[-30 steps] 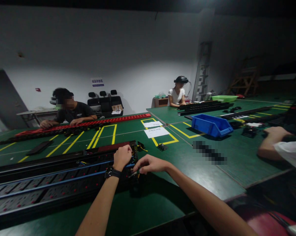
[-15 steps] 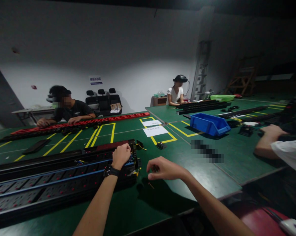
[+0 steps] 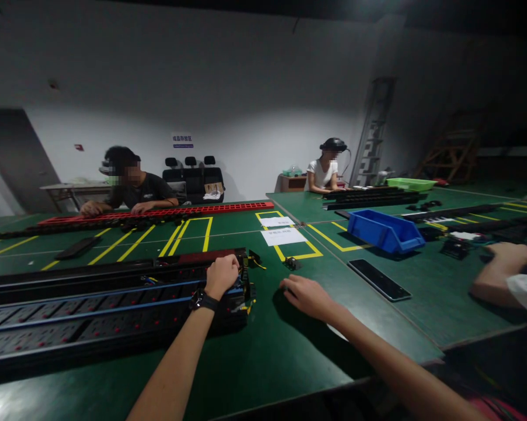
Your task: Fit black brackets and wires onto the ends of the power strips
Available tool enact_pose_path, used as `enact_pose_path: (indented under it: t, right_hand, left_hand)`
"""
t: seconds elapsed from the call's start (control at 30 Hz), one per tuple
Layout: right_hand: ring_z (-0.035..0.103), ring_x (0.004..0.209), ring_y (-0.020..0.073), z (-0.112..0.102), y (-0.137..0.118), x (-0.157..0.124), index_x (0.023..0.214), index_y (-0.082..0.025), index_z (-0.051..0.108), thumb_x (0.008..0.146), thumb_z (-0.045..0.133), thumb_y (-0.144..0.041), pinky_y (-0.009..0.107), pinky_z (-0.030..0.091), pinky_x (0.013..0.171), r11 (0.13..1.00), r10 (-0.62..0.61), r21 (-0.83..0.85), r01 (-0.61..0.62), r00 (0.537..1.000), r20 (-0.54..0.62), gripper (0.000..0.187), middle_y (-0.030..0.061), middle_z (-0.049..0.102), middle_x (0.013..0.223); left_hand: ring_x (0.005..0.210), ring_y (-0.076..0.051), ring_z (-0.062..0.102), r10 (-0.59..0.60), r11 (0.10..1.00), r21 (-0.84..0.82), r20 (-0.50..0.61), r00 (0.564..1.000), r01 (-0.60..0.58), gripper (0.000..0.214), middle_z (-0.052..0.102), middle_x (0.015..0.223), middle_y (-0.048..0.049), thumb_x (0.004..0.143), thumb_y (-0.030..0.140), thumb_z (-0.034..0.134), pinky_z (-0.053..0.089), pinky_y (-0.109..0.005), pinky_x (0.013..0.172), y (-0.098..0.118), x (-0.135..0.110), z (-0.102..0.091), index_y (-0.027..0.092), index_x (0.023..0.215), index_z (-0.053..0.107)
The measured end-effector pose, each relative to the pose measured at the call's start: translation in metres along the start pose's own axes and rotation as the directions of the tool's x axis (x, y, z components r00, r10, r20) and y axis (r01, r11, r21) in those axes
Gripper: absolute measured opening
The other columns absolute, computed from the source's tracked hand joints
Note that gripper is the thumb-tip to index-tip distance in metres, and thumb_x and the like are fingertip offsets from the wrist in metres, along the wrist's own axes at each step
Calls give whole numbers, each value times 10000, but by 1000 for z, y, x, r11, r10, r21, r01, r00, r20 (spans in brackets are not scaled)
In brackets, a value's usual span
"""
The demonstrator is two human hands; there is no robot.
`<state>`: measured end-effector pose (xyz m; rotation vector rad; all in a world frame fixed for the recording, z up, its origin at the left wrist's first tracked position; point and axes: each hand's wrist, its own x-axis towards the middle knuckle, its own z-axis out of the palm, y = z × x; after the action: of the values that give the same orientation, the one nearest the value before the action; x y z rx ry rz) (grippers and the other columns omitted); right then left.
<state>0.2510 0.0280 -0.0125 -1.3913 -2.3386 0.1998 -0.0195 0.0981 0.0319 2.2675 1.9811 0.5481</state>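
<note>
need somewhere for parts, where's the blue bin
Head view, right of centre: the blue bin sits on the green table, just beyond the black phone.

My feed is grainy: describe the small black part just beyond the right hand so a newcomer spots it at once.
On the green table, find the yellow box holding two white sheets. At its near edge, just beyond the right hand, sits the black part. It is small and alone on bare green, unlike the black strips under the left hand.
</note>
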Motion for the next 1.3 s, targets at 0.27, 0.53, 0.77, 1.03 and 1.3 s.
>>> enact_pose_path:
  t: [0.27,0.53,0.77,1.03,1.3]
  right_hand:
    - [574,735,168,-8,4,57,1132,-206,694,953,543,-348,263,379,658,993,109,68,-99,980,-167,274,47,641,855]
    - [622,889,189,18,-53,70,1062,-201,712,1031,446,-405,284,433,802,966,-118,221,133,990,-77,337,80,689,994]
    - [563,677,150,16,-30,62,873,-194,624,881,603,-288,246,362,623,970,-51,230,77,992,-114,97,14,654,770]
    - [546,572,153,11,38,70,855,-195,617,719,531,-239,243,387,541,859,263,494,-135,944,-199,167,-15,595,633]
    - [552,516,169,-2,113,64,905,-145,669,714,503,-328,276,437,483,649,705,678,-346,608,-365,312,96,672,718]
  left_hand:
    - [928,-186,670,282,954,-103,-11,959,-281,229,726,1020,-42,857,167,497,491,-268,828,5,-5,2,240,985,674]
    - [967,-190,667,169,977,-132,15,986,-165,203,711,1038,-49,863,197,521,500,-269,841,-2,-7,-6,238,961,694]
    - [957,-222,691,186,983,-30,160,970,-183,213,743,1063,-46,868,305,569,502,-289,819,2,-25,-13,286,991,742]
    - [930,-227,709,181,983,-11,177,967,-182,214,774,1003,-41,853,298,581,514,-296,822,14,-32,-14,293,912,786]
    - [930,-245,717,127,992,-12,185,974,-127,197,780,1006,-29,838,357,600,516,-301,781,8,-29,-15,298,885,782]
